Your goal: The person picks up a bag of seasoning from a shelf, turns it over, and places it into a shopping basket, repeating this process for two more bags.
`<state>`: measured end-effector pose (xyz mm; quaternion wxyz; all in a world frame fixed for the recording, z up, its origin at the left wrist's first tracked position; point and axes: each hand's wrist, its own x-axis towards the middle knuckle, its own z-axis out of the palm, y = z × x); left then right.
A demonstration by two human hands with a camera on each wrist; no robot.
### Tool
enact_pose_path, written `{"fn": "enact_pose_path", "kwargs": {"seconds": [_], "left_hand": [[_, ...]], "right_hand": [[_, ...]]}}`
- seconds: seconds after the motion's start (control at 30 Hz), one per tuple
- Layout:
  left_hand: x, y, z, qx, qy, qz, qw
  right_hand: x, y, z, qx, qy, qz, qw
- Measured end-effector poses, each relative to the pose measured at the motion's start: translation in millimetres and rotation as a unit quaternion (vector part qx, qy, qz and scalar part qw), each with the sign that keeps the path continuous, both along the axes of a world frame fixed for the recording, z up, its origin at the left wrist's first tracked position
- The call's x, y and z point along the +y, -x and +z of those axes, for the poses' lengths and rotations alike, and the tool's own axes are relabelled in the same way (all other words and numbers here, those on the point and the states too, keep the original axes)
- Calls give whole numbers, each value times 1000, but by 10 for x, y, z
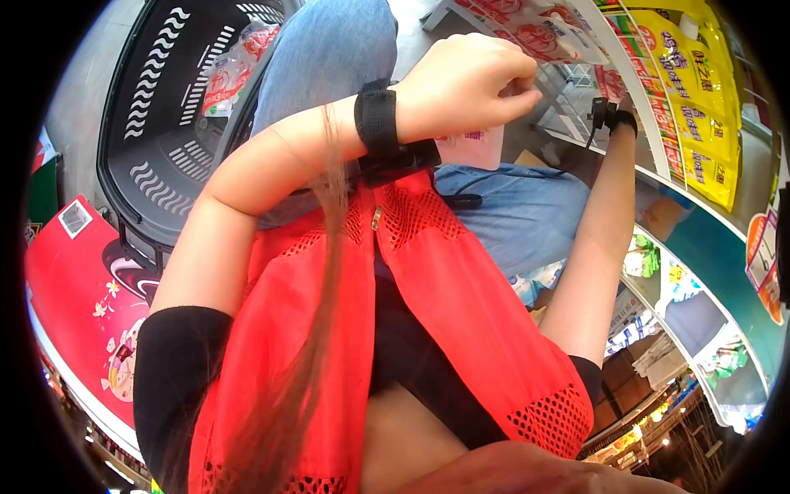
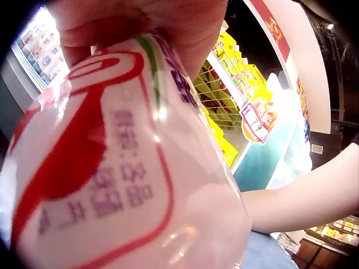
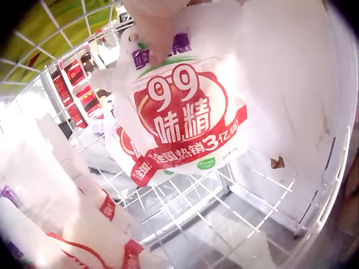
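The left hand has its fingers curled and grips a white plastic packet that hangs below it. Up close in the left wrist view, the packet shows red and purple print, and the hand holds its top edge. The right hand reaches into a white rack, mostly hidden in the head view. In the right wrist view its fingers pinch the top of a white packet with red "99" print, upright inside a wire basket.
A black shopping basket stands at the left with red and white packets in it. Yellow packets hang at the right, above a teal shelf front. More white packets lie at the wire basket's left.
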<state>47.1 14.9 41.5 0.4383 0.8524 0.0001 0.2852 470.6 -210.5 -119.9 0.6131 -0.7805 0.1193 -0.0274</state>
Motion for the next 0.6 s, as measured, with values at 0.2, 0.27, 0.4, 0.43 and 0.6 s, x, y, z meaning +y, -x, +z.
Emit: {"fn": "enact_pose_path", "kwargs": {"seconds": [0.2,0.27,0.4,0.43,0.6], "left_hand": [[4,11,22,11,3,-6,1000],[-3,12,22,15,4,-8,1000],[-12,18,16,23,7,-9,1000],[-12,20,15,23,7,-9,1000],[1,36,22,26,2,-6,1000]], "right_hand": [[142,-111,-121,-11,69,6,998],[172,-125,-136,-12,86,6,996],[190,-128,-163,-14,110,8,994],[192,-129,-164,-15,116,8,993],[184,-110,-167,-17,135,11,991]]}}
